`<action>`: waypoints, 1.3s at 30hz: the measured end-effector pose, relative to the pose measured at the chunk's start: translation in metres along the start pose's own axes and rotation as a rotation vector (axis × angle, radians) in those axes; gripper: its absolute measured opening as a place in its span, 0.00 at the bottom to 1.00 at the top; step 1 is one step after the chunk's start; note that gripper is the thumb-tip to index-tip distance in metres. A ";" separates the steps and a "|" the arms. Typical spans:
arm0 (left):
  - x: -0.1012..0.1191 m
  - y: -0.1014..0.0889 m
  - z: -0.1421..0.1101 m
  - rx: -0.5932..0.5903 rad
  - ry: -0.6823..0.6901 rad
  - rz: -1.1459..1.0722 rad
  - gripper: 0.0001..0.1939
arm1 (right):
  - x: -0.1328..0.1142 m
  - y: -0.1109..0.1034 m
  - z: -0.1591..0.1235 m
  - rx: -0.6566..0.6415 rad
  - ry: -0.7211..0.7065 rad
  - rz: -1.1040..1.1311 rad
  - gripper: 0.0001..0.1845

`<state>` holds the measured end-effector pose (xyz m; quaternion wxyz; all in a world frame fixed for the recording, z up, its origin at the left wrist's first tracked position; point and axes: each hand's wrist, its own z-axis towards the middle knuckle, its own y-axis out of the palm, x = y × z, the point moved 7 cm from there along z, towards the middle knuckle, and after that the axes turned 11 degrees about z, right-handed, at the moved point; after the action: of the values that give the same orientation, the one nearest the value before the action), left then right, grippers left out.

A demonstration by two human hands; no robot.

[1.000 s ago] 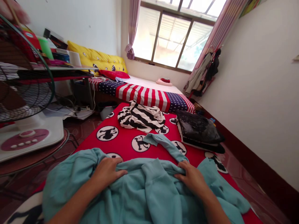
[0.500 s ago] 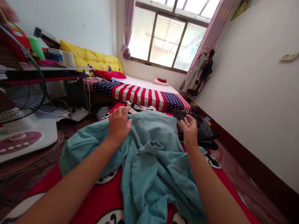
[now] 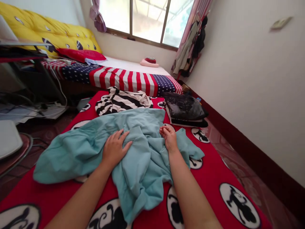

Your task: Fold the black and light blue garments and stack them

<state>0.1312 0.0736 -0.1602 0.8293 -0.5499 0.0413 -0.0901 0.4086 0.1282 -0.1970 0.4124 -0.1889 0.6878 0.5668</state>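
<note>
A light teal long-sleeved top [image 3: 135,152] lies rumpled across a red blanket [image 3: 202,197] printed with black figures in white circles. My left hand [image 3: 115,148] rests palm down on the middle of the top, its fingers spread. Over the right part of the same top is my right hand [image 3: 168,137], fingers curled together near the fabric's edge. Whether cloth is pinched between those fingertips is hidden. Just beyond the top lies a black-and-white striped garment [image 3: 126,101]. To its right sits a stack of folded dark clothes [image 3: 186,108].
A bed with a stars-and-stripes cover [image 3: 124,79] stands at the back below a window. On the left are a desk [image 3: 26,52] and cables on the floor. Clothes [image 3: 190,47] hang in the far right corner beside the white wall [image 3: 243,79].
Both hands have come nearer and down toward the teal top. My right hand's fingers have curled in. The cuff that stood up now lies flattened. The view has turned rightward and down.
</note>
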 end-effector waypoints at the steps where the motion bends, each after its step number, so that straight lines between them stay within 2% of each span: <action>1: 0.000 -0.001 0.000 0.002 0.002 -0.010 0.23 | 0.000 0.001 0.000 -0.006 0.001 -0.004 0.09; 8: -0.003 0.000 -0.002 -0.003 -0.014 -0.070 0.23 | -0.003 0.003 -0.004 -0.023 -0.018 -0.049 0.11; 13: -0.010 0.002 -0.002 0.014 -0.122 -0.059 0.31 | -0.006 0.002 -0.004 -0.037 -0.052 -0.138 0.12; 18: -0.009 0.004 -0.003 0.022 -0.136 -0.009 0.30 | -0.006 0.007 -0.009 -0.061 -0.120 -0.331 0.13; 22: -0.009 0.004 -0.004 0.031 -0.127 0.009 0.28 | -0.014 0.016 -0.038 -0.135 -0.206 -0.583 0.18; 25: -0.010 0.004 -0.005 0.035 -0.123 0.006 0.27 | -0.029 0.023 -0.071 -0.309 -0.367 -1.101 0.26; 27: -0.010 0.004 -0.005 0.036 -0.121 -0.005 0.28 | -0.041 0.017 -0.087 -0.404 -0.427 -1.450 0.25; 29: -0.010 0.003 -0.005 0.037 -0.123 -0.020 0.27 | -0.061 0.003 -0.091 -0.460 -0.427 -1.612 0.22; 32: -0.008 0.002 -0.005 0.030 -0.103 -0.064 0.24 | -0.102 -0.015 -0.082 -0.515 -0.503 -1.699 0.18; 36: -0.006 0.001 -0.005 0.019 -0.073 -0.124 0.21 | -0.152 -0.034 -0.060 -0.348 -0.645 -1.816 0.18; 39: -0.007 0.001 -0.006 0.027 -0.078 -0.157 0.20 | -0.160 -0.028 -0.069 -0.257 -0.762 -1.853 0.17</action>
<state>0.1239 0.0702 -0.1635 0.8281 -0.5432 -0.0355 -0.1338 0.4988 0.0228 -0.0884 0.8589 -0.4983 0.0263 0.1154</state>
